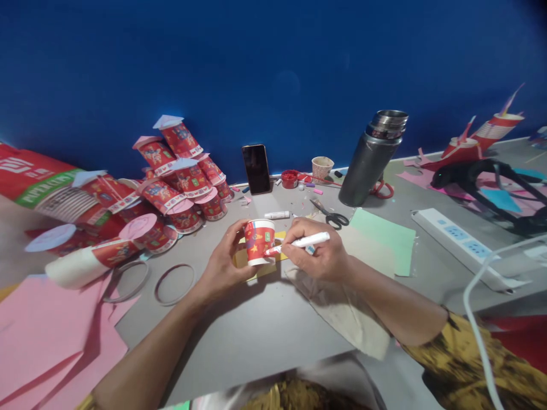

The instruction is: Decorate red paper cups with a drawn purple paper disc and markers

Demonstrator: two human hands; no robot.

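My left hand [224, 265] is wrapped round a small red patterned paper cup [258, 241] that stands upside down on a yellow paper sheet [245, 259] on the grey table [252, 324]. In my right hand [318, 253] I grip a white marker pen [301, 243], and its red tip touches the lower side of the cup. Both hands meet at the middle of the table. A beige cloth [342, 302] lies under my right wrist.
A heap of decorated red cups with paper cone tops [171, 176] lies at the left, beside pink paper sheets [51, 330] and two rings [173, 283]. Behind stand a phone [256, 168], scissors [331, 214], a steel flask [371, 159], green paper [387, 236] and a power strip [459, 242].
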